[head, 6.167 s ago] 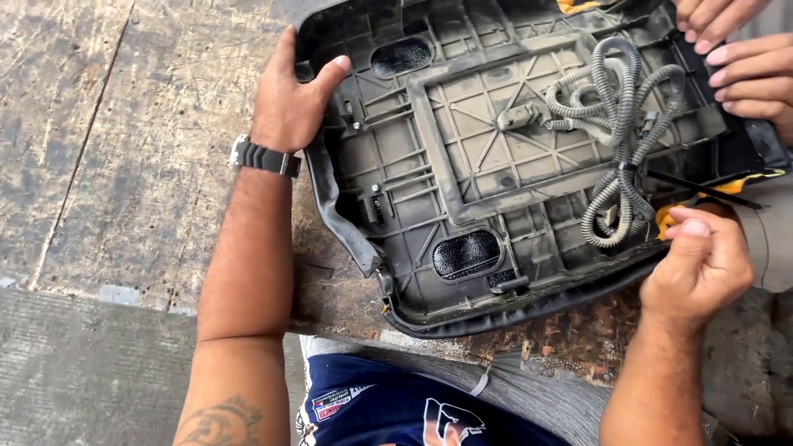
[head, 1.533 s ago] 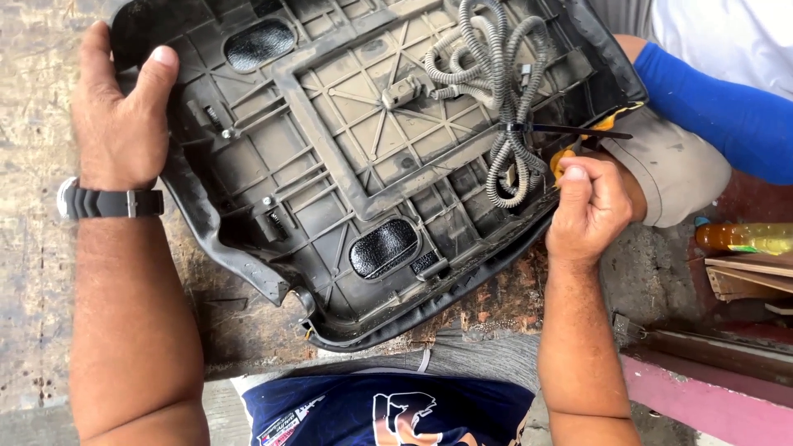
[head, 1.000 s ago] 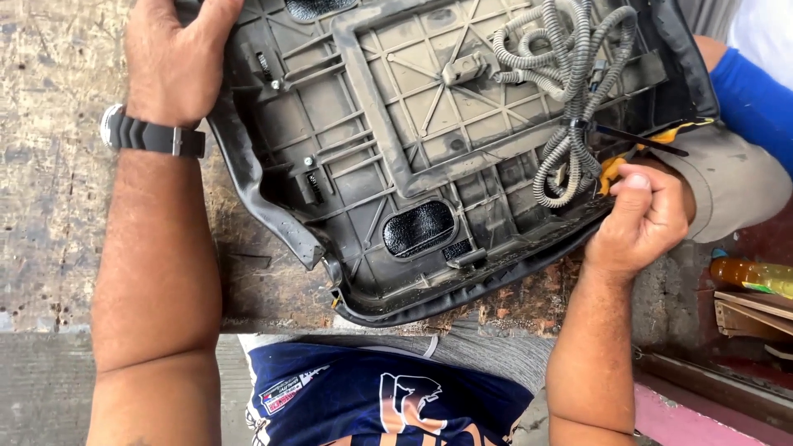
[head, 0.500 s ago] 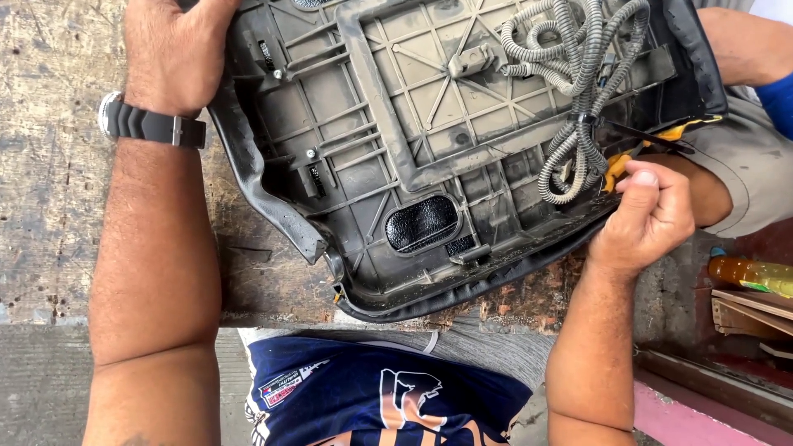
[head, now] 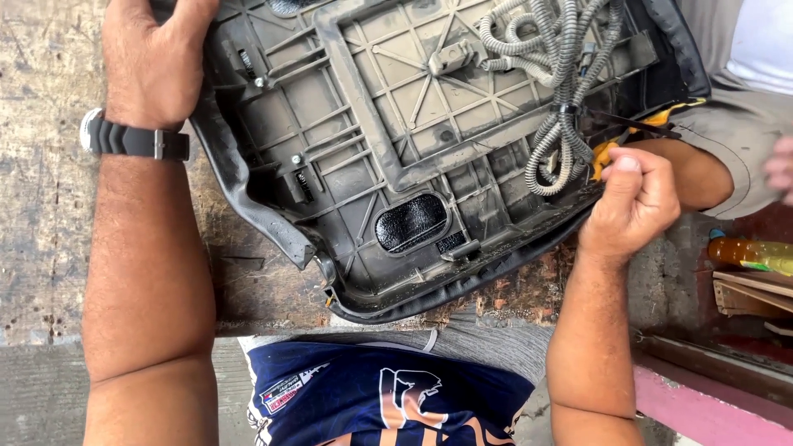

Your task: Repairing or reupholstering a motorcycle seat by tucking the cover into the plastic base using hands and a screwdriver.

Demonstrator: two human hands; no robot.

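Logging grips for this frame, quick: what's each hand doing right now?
Left hand: closed over the edge of the grey plastic seat base.
Right hand: fist closed on a yellow-handled tool by the corrugated cables.

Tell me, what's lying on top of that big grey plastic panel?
On the grey panel lies a bundle of ribbed grey hoses, and the left hand grips its edge. What's underneath the panel is covered, so that can't be seen.
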